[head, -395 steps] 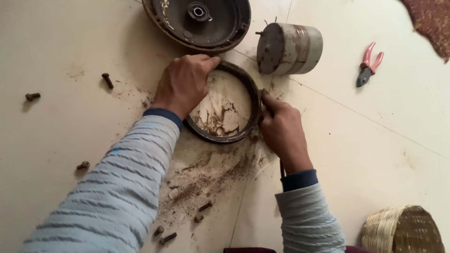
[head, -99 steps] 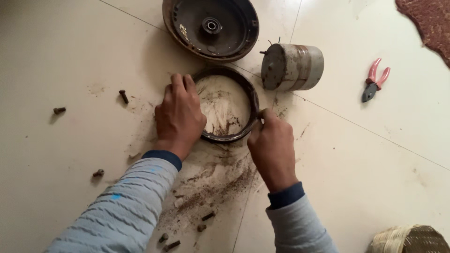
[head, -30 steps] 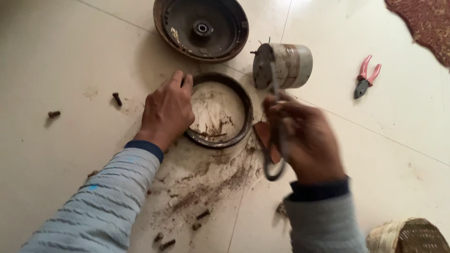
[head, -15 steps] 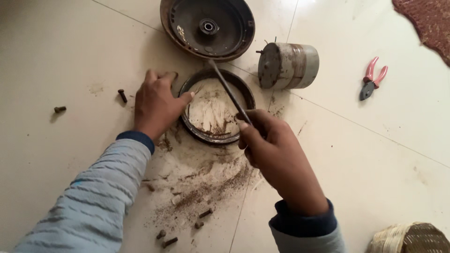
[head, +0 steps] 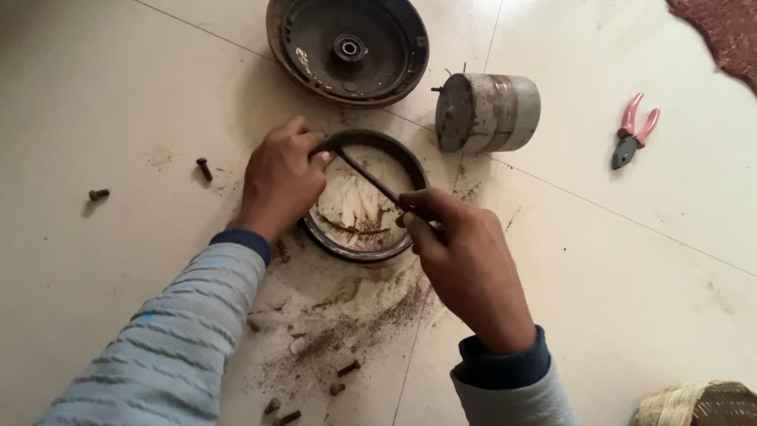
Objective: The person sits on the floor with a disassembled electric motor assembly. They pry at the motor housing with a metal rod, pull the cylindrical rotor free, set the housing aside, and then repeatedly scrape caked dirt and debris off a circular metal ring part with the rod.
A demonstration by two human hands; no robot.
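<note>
Head view: right hand (head: 465, 264) clenched around the near end of a thin dark metal rod (head: 369, 177), fingers wrapped tight. Rod runs diagonally up-left across the inside of a rusty metal ring (head: 406, 162); its far tip meets the ring's inner wall at upper left. Left hand (head: 280, 177) grips that same upper-left edge of the ring, thumb at the rim just beside the rod tip. Ring lies flat on the pale tiled floor (head: 118, 95), brown residue inside it. Rust dust (head: 347, 323) spread on the floor below the ring, between the two forearms. Beyond the ring: a dark round cover (head: 347, 47), a grey cylindrical drum (head: 489, 112) on its side. Pink-handled pliers (head: 635, 130) well apart, at right. Loose rusty bolts (head: 203, 168) at left.
</note>
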